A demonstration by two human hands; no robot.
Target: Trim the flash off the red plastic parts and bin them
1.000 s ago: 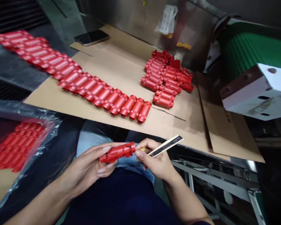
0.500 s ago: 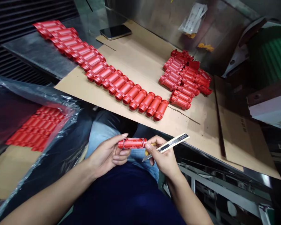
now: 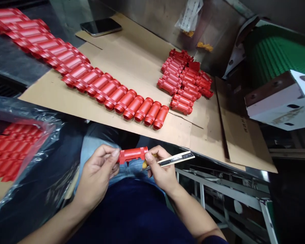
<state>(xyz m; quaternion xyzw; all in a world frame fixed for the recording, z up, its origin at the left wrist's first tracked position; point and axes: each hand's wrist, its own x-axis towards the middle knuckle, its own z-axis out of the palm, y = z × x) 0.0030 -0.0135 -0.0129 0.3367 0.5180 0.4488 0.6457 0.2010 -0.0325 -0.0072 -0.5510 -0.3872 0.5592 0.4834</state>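
The red tube (image 3: 132,154) has rolled, its cut-out side now facing down, just off the near edge of the table (image 3: 27,67). The left hand (image 3: 98,171) pinches one end; the right hand (image 3: 165,173), closed around a utility knife (image 3: 176,158), touches the other.

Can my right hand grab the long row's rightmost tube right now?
Probably not straight away: your right hand holds a cutter and seems to touch another tube. Otherwise, nothing seems to stand between it and the rightmost tube.
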